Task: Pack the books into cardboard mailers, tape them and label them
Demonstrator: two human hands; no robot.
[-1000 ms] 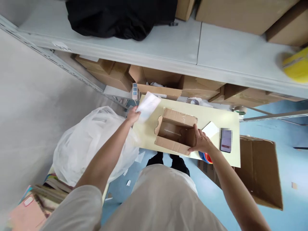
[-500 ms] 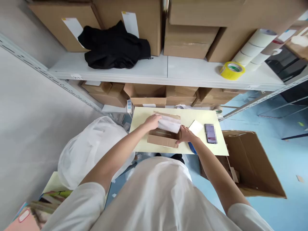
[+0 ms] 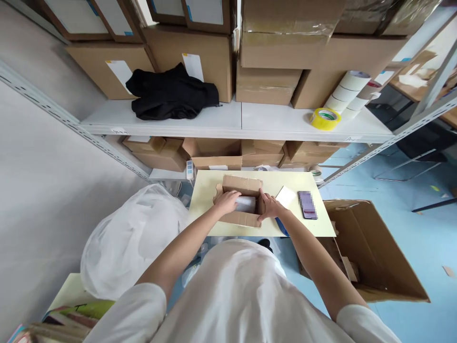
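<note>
A small open cardboard box (image 3: 243, 182) sits on the pale yellow table (image 3: 205, 183), its flaps raised. Inside it lies a pale, whitish wrapped package (image 3: 246, 204), which looks to be in translucent wrapping. My left hand (image 3: 227, 202) reaches into the box at the left and is closed on the package's left end; some fingertips are hidden. At the box's right end my right hand (image 3: 270, 206) grips the wall, thumb and fingers apart along it. Close to my right wrist are a white card (image 3: 285, 196) and a partly covered blue object (image 3: 282, 227).
A phone (image 3: 307, 205) lies at the table's right. Beyond stands a shelf (image 3: 178, 127) with cartons, a black garment (image 3: 173, 93) and yellow tape (image 3: 324, 119). A large open carton (image 3: 378, 247) is on the floor at right, a white plastic bag (image 3: 132, 238) at left.
The wrapped package has gone down from above the box to inside it, with my left hand following. My right hand stays at the box's right end. The view has tilted up slightly.
</note>
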